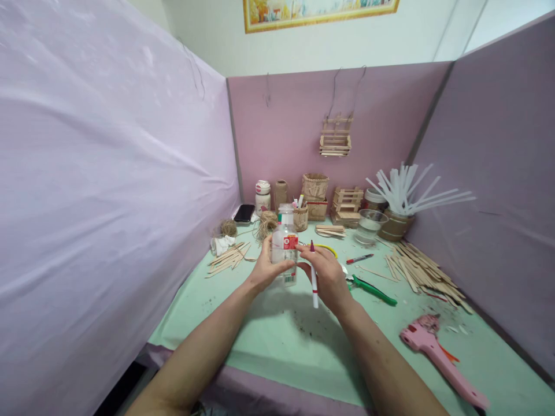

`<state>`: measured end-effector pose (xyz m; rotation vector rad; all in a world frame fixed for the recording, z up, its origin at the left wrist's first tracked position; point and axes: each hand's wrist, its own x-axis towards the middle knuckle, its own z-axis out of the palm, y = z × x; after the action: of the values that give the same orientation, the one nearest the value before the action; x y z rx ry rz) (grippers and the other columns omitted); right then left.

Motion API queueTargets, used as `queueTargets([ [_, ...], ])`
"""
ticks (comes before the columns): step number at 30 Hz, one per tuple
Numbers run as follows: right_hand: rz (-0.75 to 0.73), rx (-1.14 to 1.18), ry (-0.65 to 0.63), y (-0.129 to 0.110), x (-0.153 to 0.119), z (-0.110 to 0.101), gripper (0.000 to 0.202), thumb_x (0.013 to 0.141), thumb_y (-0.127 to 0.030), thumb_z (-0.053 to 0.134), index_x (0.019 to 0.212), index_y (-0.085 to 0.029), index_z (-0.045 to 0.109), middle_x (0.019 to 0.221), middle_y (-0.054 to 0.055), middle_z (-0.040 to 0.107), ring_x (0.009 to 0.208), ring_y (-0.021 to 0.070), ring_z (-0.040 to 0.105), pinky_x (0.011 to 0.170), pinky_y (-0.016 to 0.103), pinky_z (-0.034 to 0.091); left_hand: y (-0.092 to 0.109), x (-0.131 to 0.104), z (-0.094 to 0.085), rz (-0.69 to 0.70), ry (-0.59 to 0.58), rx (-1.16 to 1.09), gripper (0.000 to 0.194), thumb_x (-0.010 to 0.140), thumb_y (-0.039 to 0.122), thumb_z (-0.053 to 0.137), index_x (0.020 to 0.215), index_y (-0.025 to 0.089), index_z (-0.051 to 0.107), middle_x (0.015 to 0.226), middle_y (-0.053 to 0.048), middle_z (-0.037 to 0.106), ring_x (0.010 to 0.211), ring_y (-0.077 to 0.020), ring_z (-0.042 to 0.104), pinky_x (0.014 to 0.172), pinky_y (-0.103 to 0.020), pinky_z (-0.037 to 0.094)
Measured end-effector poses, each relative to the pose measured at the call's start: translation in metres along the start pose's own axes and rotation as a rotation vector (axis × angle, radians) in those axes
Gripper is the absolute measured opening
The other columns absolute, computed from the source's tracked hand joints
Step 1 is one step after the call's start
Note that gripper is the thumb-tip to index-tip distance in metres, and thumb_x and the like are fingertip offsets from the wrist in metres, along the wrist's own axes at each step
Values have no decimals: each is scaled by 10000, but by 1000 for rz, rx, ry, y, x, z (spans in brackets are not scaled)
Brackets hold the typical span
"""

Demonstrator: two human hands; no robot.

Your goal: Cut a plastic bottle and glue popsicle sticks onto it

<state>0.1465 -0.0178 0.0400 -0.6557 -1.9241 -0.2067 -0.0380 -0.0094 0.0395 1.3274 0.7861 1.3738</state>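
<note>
A clear bottle (284, 254) with a red and white label stands upright in front of me, in the middle of the view. My left hand (265, 267) is wrapped round its left side, thumb across the front. On the right, my right hand (327, 274) holds a white marker (314, 286) with a dark purple end pointing up; its fingertips reach the bottle's label. Whether the bottle's base touches the table is hard to tell.
On the green table (260, 346) are a pink glue gun (442, 358), green-handled pliers (373, 289), a red pen (359, 259), wooden sticks (425, 271), more sticks (228, 258), twine (266, 224), a water cup (369, 226) and a phone (244, 213).
</note>
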Motion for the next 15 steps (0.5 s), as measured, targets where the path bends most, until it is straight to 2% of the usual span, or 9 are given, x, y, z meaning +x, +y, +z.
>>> queueTargets([
  [4,-1,4,3,-4,3,-1,206,922,-149,596,1098,-255,617,1179,94,729,1084,244,675,919,449,558,3,0,2,35,47,64,753,674,366,844,1278,191,430,1213,-110,633,1143,-291,614,1011,-435,453],
  [9,-19,-5,12,-5,3,0,186,926,-158,586,1081,-260,607,1184,93,729,1077,238,681,944,464,540,-1,1,-2,74,81,85,686,697,360,822,1264,201,470,1213,-88,632,1134,-280,611,1004,-413,454],
  [13,-48,-71,39,-7,3,0,188,922,-163,607,1080,-259,570,1194,85,730,1099,227,673,1048,528,448,-2,3,-6,37,49,-63,680,698,373,812,1267,219,472,1174,-73,657,1074,-258,642,941,-390,487],
  [15,-60,-84,66,-11,4,-2,194,914,-149,618,1061,-262,563,1170,74,742,1084,219,677,1057,523,431,-1,3,-7,-34,-19,-160,712,674,405,823,1261,210,472,1135,-93,678,1020,-269,671,879,-396,515],
])
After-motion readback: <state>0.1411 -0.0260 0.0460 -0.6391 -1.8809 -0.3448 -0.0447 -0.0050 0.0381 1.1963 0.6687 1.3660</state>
